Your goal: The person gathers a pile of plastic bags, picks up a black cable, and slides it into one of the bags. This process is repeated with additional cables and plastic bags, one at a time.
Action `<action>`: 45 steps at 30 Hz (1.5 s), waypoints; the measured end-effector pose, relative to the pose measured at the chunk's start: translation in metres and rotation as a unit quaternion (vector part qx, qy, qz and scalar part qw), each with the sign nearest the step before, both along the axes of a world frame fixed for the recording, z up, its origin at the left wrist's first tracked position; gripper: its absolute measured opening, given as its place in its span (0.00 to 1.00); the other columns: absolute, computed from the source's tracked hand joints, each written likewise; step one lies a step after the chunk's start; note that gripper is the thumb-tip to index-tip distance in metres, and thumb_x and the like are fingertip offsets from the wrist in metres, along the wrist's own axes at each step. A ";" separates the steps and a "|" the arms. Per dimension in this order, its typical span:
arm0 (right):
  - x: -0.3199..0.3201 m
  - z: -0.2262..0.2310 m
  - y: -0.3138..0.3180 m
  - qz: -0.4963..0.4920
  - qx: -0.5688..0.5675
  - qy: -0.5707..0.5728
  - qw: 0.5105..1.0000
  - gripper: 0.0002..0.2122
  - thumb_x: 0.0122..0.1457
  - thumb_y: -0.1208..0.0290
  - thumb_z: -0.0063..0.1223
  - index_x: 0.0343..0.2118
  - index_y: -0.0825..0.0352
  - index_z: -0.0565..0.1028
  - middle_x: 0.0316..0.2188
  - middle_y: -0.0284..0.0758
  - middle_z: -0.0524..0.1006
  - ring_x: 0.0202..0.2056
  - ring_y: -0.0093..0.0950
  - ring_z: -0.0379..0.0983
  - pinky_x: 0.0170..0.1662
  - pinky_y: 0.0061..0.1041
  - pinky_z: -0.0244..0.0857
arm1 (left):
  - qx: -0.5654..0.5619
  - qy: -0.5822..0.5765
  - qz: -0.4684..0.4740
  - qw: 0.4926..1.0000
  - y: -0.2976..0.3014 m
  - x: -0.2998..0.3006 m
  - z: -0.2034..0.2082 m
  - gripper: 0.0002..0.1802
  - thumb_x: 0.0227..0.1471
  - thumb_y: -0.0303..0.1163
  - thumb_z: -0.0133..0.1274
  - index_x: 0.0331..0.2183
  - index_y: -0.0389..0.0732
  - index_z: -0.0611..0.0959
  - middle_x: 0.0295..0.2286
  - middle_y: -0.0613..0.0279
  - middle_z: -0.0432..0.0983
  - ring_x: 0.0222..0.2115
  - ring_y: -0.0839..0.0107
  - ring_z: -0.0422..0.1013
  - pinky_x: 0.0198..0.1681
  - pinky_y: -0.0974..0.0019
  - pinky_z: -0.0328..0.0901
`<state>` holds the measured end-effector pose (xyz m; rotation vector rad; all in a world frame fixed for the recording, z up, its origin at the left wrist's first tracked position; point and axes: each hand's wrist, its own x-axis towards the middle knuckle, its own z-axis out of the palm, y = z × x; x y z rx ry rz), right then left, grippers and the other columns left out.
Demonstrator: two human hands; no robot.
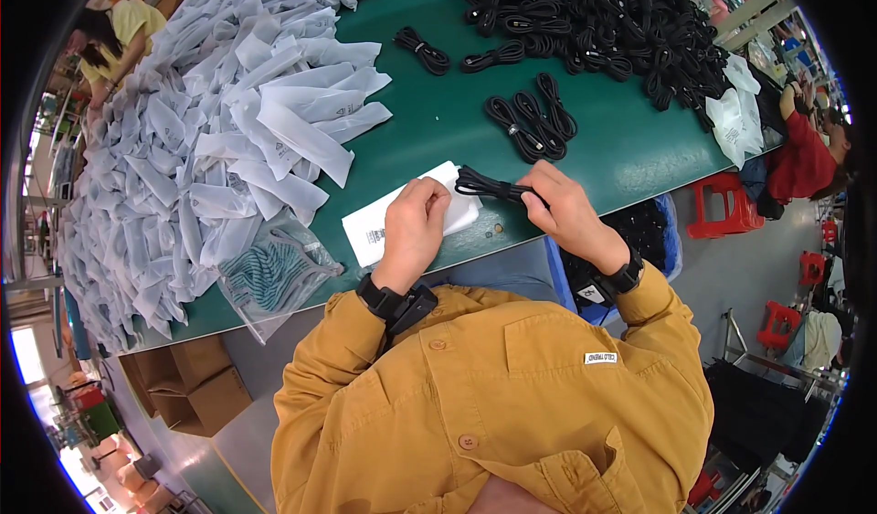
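My left hand [413, 224] pinches the open end of a flat white plastic bag [375, 226] lying on the green table [438, 121] near its front edge. My right hand [565, 205] grips a coiled black cable [484, 184] and holds its far end at the mouth of the bag. Both hands are close together, just above the table edge. I wear a mustard shirt and a black band on each wrist.
A large heap of empty white bags [210, 139] covers the table's left side. Many coiled black cables [585, 11] are piled at the back right, with loose coils [532, 123] nearer. A clear bag of teal ties [269, 276] lies left. Cardboard boxes [196, 386], red stools [726, 203] and other people surround the table.
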<state>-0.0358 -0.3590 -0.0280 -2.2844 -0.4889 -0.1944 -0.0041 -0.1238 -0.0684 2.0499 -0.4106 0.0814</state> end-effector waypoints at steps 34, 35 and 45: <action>0.010 0.008 0.039 0.009 0.069 0.119 0.990 0.13 0.51 0.79 0.62 0.41 0.68 0.79 0.39 0.38 0.70 0.36 0.30 0.71 0.35 0.24 0.69 | 0.069 -0.209 -0.041 0.975 0.015 0.002 0.039 0.06 0.44 0.18 0.55 0.27 0.36 0.75 0.36 0.56 0.70 0.38 0.55 0.64 0.41 0.60 0.61; 0.011 0.008 0.041 0.008 0.070 0.119 0.990 0.13 0.51 0.79 0.62 0.41 0.68 0.79 0.39 0.38 0.70 0.36 0.30 0.71 0.35 0.24 0.69 | 0.060 -0.202 -0.033 0.977 0.017 0.003 0.039 0.07 0.44 0.18 0.55 0.27 0.37 0.75 0.36 0.56 0.70 0.38 0.55 0.64 0.41 0.61 0.61; 0.024 0.034 0.054 0.072 0.126 -0.160 0.976 0.13 0.48 0.81 0.62 0.40 0.68 0.78 0.37 0.40 0.73 0.37 0.34 0.72 0.38 0.27 0.70 | -0.308 0.131 0.013 0.942 0.057 0.027 0.059 0.08 0.58 0.29 0.51 0.36 0.34 0.77 0.37 0.65 0.72 0.34 0.77 0.66 0.37 0.72 0.62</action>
